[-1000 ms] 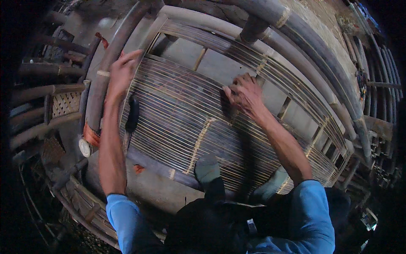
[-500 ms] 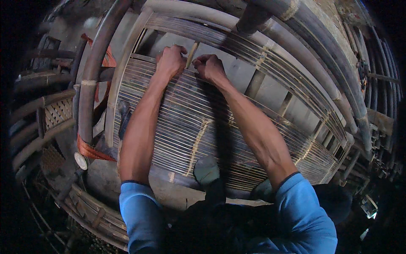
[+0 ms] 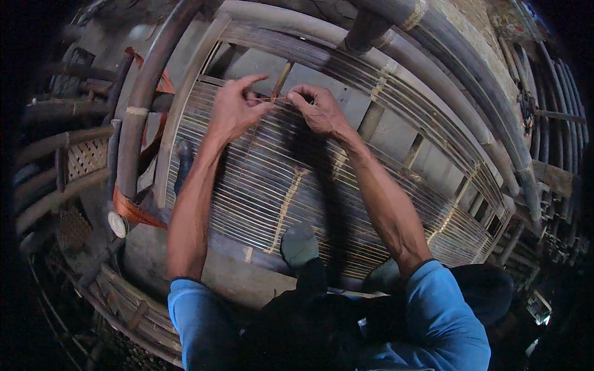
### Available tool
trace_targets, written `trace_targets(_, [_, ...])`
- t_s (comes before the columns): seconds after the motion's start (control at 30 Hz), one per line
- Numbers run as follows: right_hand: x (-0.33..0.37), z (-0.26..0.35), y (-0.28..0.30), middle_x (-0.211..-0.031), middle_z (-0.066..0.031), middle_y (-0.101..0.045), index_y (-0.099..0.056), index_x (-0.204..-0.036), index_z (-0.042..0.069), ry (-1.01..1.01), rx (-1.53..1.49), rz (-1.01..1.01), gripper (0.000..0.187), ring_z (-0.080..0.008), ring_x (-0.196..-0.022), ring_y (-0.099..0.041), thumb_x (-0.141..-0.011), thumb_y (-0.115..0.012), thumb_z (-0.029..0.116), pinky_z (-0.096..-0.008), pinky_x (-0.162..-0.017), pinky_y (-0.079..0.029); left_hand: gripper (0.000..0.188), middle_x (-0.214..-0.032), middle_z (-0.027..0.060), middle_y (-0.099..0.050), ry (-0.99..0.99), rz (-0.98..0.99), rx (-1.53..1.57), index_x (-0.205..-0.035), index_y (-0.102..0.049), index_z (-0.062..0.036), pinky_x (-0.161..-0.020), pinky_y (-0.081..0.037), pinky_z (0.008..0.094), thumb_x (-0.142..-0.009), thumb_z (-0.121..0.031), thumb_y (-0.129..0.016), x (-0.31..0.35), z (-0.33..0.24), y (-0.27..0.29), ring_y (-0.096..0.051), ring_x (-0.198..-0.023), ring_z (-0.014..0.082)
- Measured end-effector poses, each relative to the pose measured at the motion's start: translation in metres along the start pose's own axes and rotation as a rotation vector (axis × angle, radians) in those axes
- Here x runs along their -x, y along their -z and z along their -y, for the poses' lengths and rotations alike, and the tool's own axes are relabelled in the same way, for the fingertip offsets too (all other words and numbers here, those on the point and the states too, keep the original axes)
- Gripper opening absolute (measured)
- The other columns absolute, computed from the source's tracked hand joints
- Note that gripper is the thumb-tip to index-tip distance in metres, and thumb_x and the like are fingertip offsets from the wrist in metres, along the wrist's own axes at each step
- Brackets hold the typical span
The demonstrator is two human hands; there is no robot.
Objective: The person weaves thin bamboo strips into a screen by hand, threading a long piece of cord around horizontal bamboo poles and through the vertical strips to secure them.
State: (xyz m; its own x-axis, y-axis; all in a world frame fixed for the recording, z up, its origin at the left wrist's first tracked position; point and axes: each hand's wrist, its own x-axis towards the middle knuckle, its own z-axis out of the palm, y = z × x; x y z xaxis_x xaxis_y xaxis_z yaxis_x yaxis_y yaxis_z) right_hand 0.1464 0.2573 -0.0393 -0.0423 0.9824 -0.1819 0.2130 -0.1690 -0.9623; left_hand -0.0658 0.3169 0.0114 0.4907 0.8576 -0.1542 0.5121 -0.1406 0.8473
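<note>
My left hand (image 3: 234, 111) is over the far part of a bamboo slat panel (image 3: 260, 204), index finger and thumb stretched apart, the other fingers curled. A thin reddish cord (image 3: 277, 99) runs taut from these curled fingers to my right hand (image 3: 317, 110), which pinches it between thumb and fingertips. The cord crosses at a narrow bamboo crosspiece (image 3: 283, 77), beside the far edge of the close-set slats. Whether it loops around a slat is too small to tell. A loose strand hangs below my left hand across the slats.
Thick bamboo poles (image 3: 139, 102) frame the panel on the left and far side. Pale bindings (image 3: 288, 204) cross the slats. My foot (image 3: 301, 244) rests on the near slats. Orange cloth (image 3: 133, 210) wraps a pole at left. More bamboo pieces (image 3: 550, 142) stand at right.
My left hand has moved slightly left and spread its index finger and thumb. My right hand has turned, knuckles up. The cord now shows stretched between them.
</note>
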Motion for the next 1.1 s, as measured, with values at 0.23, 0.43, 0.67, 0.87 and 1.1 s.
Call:
trace_targets(0.23, [0.019,-0.036,0.029,-0.085,-0.0156,-0.072,-0.072,-0.103,0.003,0.075,0.333,-0.212,0.037,-0.0236,-0.082,-0.07,-0.095,-0.064,0.038,-0.0378,-0.077,-0.053,0.05,-0.062,0.0181,-0.055,0.142,-0.554,-0.681,-0.068,-0.065,0.0051,-0.072,-0.046,0.0392,-0.089,-0.039,-0.076,0.154,0.02,0.128,-0.053,-0.064,0.0288])
trace_targets(0.43, [0.03,-0.019,0.031,-0.068,-0.0123,-0.068,-0.074,-0.098,0.002,-0.339,0.299,-0.047,0.041,-0.0224,-0.066,-0.068,-0.093,-0.065,0.042,-0.0378,-0.068,-0.052,0.052,-0.083,0.0225,-0.068,0.933,-0.712,-0.991,-0.084,-0.075,0.0013,-0.079,-0.051,0.0432,-0.09,-0.05,-0.07,0.332,0.056,0.223,-0.067,-0.083,0.035])
trace_targets(0.67, [0.027,-0.027,0.035,-0.065,-0.0097,-0.068,-0.075,-0.09,0.003,-0.282,0.276,-0.012,0.041,-0.0225,-0.06,-0.066,-0.092,-0.068,0.043,-0.0386,-0.064,-0.051,0.023,-0.082,0.0139,-0.065,0.3,-0.575,-1.219,-0.096,-0.074,-0.0044,-0.077,-0.049,0.0444,-0.086,-0.025,-0.077,0.284,0.053,0.158,-0.063,-0.086,0.0343])
trace_targets(0.87, [0.023,-0.026,0.006,-0.078,-0.0157,-0.071,-0.076,-0.088,0.006,-0.2,0.368,-0.088,0.044,-0.0342,-0.072,-0.068,-0.092,-0.064,0.048,-0.0441,-0.071,-0.052,0.032,-0.099,0.0153,-0.067,-0.174,-0.635,-0.622,-0.105,-0.073,-0.0024,-0.088,-0.046,0.0434,-0.083,-0.024,-0.082,0.082,0.048,-0.007,-0.06,-0.096,0.0335])
trace_targets(1.1, [0.022,-0.027,0.005,-0.088,-0.0154,-0.074,-0.079,-0.096,0.012,-0.16,0.529,-0.12,0.041,-0.0348,-0.086,-0.07,-0.093,-0.064,0.051,-0.0412,-0.077,-0.053,0.015,-0.097,0.0142,-0.064,-0.182,-0.673,-0.459,-0.096,-0.067,-0.0001,-0.086,-0.045,0.0454,-0.09,-0.013,-0.069,0.047,0.063,-0.065,-0.057,-0.099,0.0348])
